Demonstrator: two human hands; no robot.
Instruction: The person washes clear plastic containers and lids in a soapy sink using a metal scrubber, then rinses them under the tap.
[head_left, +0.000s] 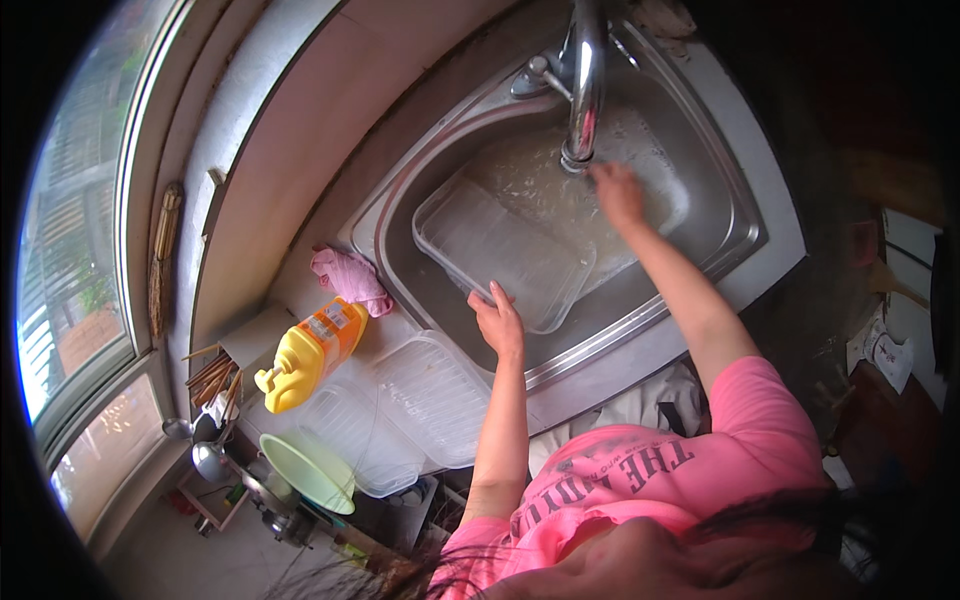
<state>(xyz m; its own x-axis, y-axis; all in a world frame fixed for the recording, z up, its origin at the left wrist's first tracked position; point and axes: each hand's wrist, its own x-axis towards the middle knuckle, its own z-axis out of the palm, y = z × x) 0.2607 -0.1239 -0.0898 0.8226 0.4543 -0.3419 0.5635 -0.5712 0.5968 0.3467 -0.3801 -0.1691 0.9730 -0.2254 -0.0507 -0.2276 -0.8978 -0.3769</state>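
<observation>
My left hand (499, 319) grips the near edge of a clear plastic container (502, 255), which is tilted inside the stainless steel sink (409, 277). Its thumb lies along the rim. Cloudy, foamy water (525, 180) covers part of the sink's bottom. My right hand (619, 195) is beside the outlet of the chrome faucet (585, 97), over the water. Its fingertips are blurred, and whether they touch the spout or hold anything is unclear. The faucet's lever handle (555, 82) is just left of the spout.
Left of the sink lie a pink cloth (351, 281), a yellow pump bottle (315, 352) and two more clear plastic containers (435, 397) (360, 442). A pale green basin (307, 472) leans past them. Chopsticks (214, 379) and a ladle (211, 461) stand near the window (82, 225).
</observation>
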